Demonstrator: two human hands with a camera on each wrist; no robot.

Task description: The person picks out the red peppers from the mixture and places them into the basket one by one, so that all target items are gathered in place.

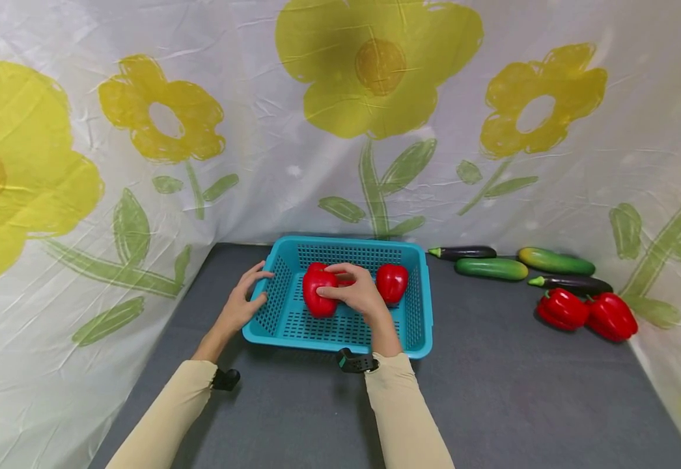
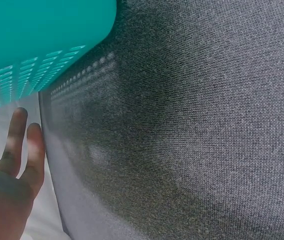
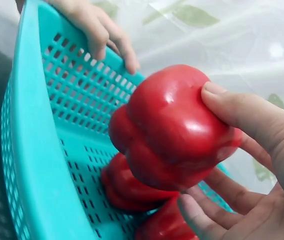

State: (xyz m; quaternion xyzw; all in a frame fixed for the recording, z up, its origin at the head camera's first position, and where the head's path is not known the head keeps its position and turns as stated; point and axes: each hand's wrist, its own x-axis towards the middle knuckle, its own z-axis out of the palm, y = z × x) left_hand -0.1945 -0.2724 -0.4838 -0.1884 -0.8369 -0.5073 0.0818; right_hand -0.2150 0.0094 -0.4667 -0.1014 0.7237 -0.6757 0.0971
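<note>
In the head view my right hand grips a red bell pepper over the blue plastic basket. The right wrist view has this bell pepper between thumb and fingers, above other red peppers inside. One red bell pepper lies at the right of the basket floor; another is partly hidden behind the held one. At the basket's left side is my left hand, thumb and forefinger reaching over the rim. The left wrist view shows two fingers of it extended outside the perforated wall.
Right of the basket lie two eggplants, a cucumber, a yellow-green cucumber and two red bell peppers. A flowered white curtain borders the dark grey table.
</note>
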